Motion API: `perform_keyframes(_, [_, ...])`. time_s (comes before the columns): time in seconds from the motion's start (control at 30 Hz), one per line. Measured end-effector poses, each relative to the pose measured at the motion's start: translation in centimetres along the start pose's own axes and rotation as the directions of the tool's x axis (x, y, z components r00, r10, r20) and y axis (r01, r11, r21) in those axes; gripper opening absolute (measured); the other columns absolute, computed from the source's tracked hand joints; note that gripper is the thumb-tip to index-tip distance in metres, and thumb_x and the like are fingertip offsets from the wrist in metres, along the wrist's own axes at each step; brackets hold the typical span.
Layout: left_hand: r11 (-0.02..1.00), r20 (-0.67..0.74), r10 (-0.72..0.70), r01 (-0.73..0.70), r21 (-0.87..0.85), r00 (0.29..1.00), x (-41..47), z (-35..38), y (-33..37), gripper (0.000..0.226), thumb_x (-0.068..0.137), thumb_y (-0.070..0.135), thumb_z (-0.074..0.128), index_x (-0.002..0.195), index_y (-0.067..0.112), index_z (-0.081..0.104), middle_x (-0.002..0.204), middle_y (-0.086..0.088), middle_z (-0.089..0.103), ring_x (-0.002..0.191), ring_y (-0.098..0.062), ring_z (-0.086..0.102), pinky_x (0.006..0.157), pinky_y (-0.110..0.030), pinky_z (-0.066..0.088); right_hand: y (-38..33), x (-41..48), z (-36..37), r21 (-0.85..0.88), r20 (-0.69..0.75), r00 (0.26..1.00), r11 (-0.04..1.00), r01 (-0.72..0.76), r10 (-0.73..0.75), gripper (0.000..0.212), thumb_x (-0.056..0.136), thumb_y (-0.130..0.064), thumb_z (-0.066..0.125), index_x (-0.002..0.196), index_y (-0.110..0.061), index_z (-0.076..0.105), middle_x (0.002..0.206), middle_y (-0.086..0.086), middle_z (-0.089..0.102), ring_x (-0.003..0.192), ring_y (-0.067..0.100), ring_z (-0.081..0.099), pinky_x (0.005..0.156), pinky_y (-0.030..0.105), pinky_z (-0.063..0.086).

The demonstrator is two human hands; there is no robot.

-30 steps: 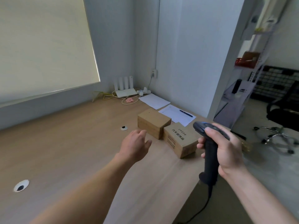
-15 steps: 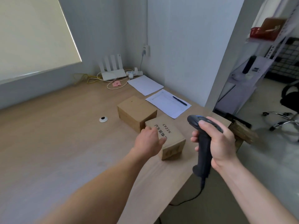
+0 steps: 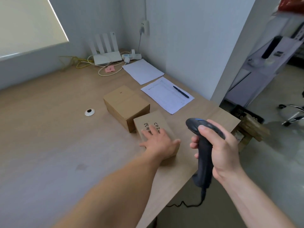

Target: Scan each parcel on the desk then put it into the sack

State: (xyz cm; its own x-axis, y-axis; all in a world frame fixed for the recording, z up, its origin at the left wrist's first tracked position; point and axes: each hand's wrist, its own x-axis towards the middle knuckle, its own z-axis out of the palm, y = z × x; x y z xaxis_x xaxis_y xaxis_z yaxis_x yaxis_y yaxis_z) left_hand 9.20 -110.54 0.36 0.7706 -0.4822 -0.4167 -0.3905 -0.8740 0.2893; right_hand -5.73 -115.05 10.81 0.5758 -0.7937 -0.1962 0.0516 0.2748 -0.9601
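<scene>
Two cardboard parcels stand side by side on the wooden desk (image 3: 49, 137). The plain parcel (image 3: 125, 102) is the farther one. The nearer parcel (image 3: 153, 122) has black print on its top. My left hand (image 3: 160, 142) rests flat on that printed top with fingers spread and the thumb at the box's right edge. To its right, above the desk edge, my right hand (image 3: 220, 145) grips the handle of a black barcode scanner (image 3: 204, 157), whose head points toward the parcels. A brown sack-like thing (image 3: 251, 129) sits just beyond the desk's right corner.
Two paper sheets (image 3: 166, 97) and a pen (image 3: 180, 91) lie behind the parcels by the wall. A white router (image 3: 106, 53) with cables stands in the back corner. A cable grommet (image 3: 89, 112) is left of the parcels. A shelf unit (image 3: 263, 55) and chair base (image 3: 292, 114) are off right.
My left hand reached forward and came down onto the printed parcel's top. The view has moved closer to the parcels. My right hand keeps holding the scanner.
</scene>
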Motion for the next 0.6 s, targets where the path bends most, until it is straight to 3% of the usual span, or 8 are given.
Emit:
perform_keyframes(0.13, [0.996, -0.034, -0.08, 0.078, -0.052, 0.996, 1.0, 0.6, 1.1, 0.103, 0.08, 0.079, 0.053, 0.155, 0.018, 0.019, 0.166, -0.013, -0.005, 0.148, -0.051, -0.013, 0.104, -0.078, 0.023, 0.6, 0.8, -0.3, -0.013, 0.0, 1.0, 1.0, -0.021, 0.021, 0.035, 0.073, -0.032, 0.072, 0.105, -0.019, 0.073, 0.073, 0.015, 0.065, 0.063, 0.026, 0.062, 0.048, 0.031, 0.043])
perform_keyframes(0.3, [0.996, -0.053, -0.075, 0.073, -0.045, 0.996, 2.1, 1.0, 0.5, 0.104, 0.073, 0.067, 0.064, 0.152, 0.016, 0.019, 0.163, -0.01, -0.001, 0.147, -0.049, -0.014, 0.103, -0.075, 0.028, 1.5, 1.1, -0.8, -0.037, -0.021, 0.999, 0.998, -0.043, 0.042, 0.041, 0.073, -0.033, 0.072, 0.11, -0.016, 0.072, 0.074, 0.014, 0.065, 0.064, 0.026, 0.063, 0.048, 0.03, 0.044])
perform_keyframes(0.4, [1.0, -0.062, -0.008, 0.009, 0.01, 0.998, 1.4, 1.2, -1.4, 0.102, 0.065, 0.064, 0.064, 0.146, 0.016, 0.024, 0.155, -0.006, 0.009, 0.145, -0.045, -0.006, 0.097, -0.07, 0.034, 1.9, 0.6, -0.5, -0.036, -0.03, 0.999, 0.998, -0.044, 0.043, 0.038, 0.072, -0.033, 0.072, 0.108, -0.018, 0.073, 0.074, 0.015, 0.065, 0.064, 0.027, 0.063, 0.05, 0.031, 0.044])
perform_keyframes(0.6, [0.976, -0.029, 0.192, -0.188, 0.11, 0.981, -3.2, 1.3, -9.0, 0.09, 0.06, 0.067, 0.064, 0.129, 0.019, 0.033, 0.152, 0.002, 0.011, 0.146, -0.039, -0.004, 0.092, -0.064, 0.038, 2.7, -2.1, 2.9, -0.045, 0.005, 1.0, 0.999, -0.03, 0.03, 0.027, 0.082, -0.026, 0.074, 0.106, -0.015, 0.073, 0.073, 0.014, 0.065, 0.063, 0.025, 0.063, 0.051, 0.031, 0.043])
